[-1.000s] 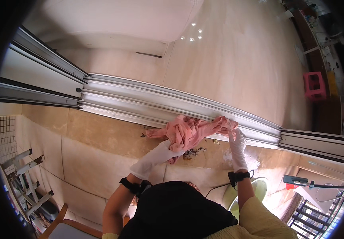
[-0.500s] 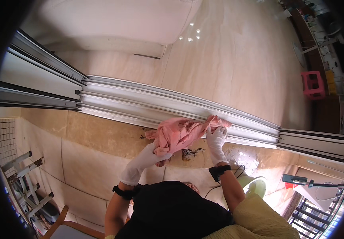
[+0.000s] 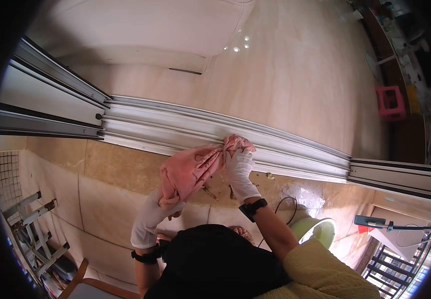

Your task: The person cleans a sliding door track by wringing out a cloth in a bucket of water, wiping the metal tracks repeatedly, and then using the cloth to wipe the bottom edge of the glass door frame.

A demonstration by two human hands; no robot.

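Observation:
A crumpled pink cloth stretches between my two white-gloved hands. My right hand is closed on its right end, which is bunched against the metal sliding-door track. Lower down on the left, my left hand grips the other end, held off the track above the tiles. The cloth hides part of that hand's fingers and a stretch of the track. Dark, wet-looking dirt marks the stone strip just below the cloth.
A pale green bucket stands at my right, with a dark cable beside it. At far left is a metal ladder; a wooden-framed chair is at lower left. Past the track, a pink stool stands at right.
My right hand has slid left along the track with the cloth's end. My left hand has drawn back down and left, bringing its side of the cloth along.

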